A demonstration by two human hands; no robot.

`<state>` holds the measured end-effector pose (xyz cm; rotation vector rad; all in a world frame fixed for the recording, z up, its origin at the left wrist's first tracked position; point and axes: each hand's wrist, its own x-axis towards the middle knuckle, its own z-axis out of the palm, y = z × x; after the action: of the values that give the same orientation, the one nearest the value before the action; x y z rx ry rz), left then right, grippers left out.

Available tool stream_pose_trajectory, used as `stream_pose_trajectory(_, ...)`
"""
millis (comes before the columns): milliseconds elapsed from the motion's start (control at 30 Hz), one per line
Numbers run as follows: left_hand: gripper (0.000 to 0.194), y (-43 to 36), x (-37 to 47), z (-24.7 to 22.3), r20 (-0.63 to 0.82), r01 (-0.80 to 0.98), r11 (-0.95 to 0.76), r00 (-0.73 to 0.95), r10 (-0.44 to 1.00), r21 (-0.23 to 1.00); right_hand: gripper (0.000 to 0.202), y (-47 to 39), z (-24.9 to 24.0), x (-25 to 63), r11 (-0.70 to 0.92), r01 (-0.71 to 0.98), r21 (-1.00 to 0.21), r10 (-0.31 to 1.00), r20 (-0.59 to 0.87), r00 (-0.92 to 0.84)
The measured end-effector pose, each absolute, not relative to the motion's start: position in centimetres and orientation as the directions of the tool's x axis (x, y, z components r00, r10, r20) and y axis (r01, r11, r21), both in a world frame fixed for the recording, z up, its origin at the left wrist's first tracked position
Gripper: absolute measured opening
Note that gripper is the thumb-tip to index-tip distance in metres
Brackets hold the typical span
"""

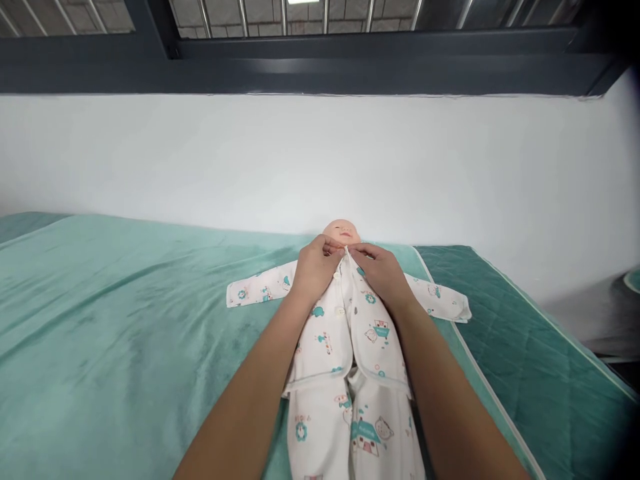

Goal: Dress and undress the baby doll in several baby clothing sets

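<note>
A baby doll (342, 230) lies on its back, its head near the wall, wearing a white printed jacket (323, 337) and matching trousers (320, 427). Both sleeves stretch out sideways. At the collar, my left hand (319, 265) pinches the jacket's edge from the left. My right hand (377, 267) pinches the collar edge from the right, the fingertips of both hands nearly meeting under the doll's chin. Below them the jacket front hangs apart at the hem, with buttons showing along its left panel. What lies between the fingertips is mostly hidden.
A light green sheet (125, 333) covers the bed under the doll. Darker green quilted fabric (530, 353) lies at the right. Behind the bed stands a white wall (300, 160), with a dark window frame (350, 67) and metal bars above.
</note>
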<state>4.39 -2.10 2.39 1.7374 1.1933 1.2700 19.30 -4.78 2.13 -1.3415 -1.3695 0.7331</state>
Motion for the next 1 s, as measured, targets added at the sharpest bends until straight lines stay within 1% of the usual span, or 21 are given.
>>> stream_pose_trajectory(167, 0.012, -1.5, 4.2, 1.9, 0.333, 0.218, -0.352, 0.120, 0.935, 0.910, 0.026, -5.0, 2.4, 19.0, 0.171, 0.329, -0.929, 0.965, 0.225, 0.133)
stream_pose_trajectory(300, 0.015, -1.5, 4.1, 1.9, 0.287, 0.165, -0.309, 0.142, 0.947, 0.937, 0.029, -5.1, 2.7, 19.0, 0.158, 0.327, -0.932, 0.973, 0.202, 0.107)
stream_pose_trajectory(433, 0.024, -2.0, 4.1, 2.2, 0.229, 0.172, -0.255, 0.155, 0.961, 0.952, 0.025, -5.2, 2.7, 19.1, 0.171, 0.360, -0.917, 0.975, 0.210, 0.073)
stream_pose_trajectory(533, 0.027, -2.1, 4.1, 2.4, 0.211, 0.180, -0.235, 0.146, 0.967, 0.955, 0.024, -5.3, 2.7, 19.1, 0.165, 0.366, -0.916, 0.978, 0.200, 0.059)
stream_pose_trajectory(700, 0.020, -2.0, 4.2, 2.4, 0.230, 0.202, -0.256, 0.145, 0.962, 0.945, 0.024, -5.5, 3.0, 18.9, 0.107, 0.370, -0.923, 0.985, 0.150, 0.088)
stream_pose_trajectory(767, 0.015, -2.0, 4.3, 2.4, 0.271, 0.238, -0.293, 0.119, 0.955, 0.926, 0.026, -5.5, 3.1, 18.9, 0.106, 0.369, -0.924, 0.986, 0.146, 0.083)
stream_pose_trajectory(833, 0.010, -2.2, 4.3, 2.6, 0.342, 0.345, -0.343, 0.066, 0.937, 0.874, 0.029, -5.4, 3.1, 19.0, 0.110, 0.370, -0.923, 0.985, 0.150, 0.083)
stream_pose_trajectory(900, 0.013, -2.5, 4.1, 2.8, 0.384, 0.451, -0.365, 0.053, 0.922, 0.814, 0.030, -5.3, 2.9, 19.1, 0.102, 0.372, -0.923, 0.984, 0.149, 0.098)
stream_pose_trajectory(933, 0.015, -2.5, 4.0, 2.9, 0.373, 0.472, -0.361, 0.071, 0.925, 0.805, 0.031, -5.3, 2.9, 19.2, 0.101, 0.365, -0.926, 0.983, 0.148, 0.105)
stream_pose_trajectory(1000, 0.016, -2.6, 3.7, 3.0, 0.300, 0.451, -0.322, 0.121, 0.946, 0.832, 0.030, -5.3, 2.8, 19.2, 0.111, 0.333, -0.936, 0.981, 0.156, 0.112)
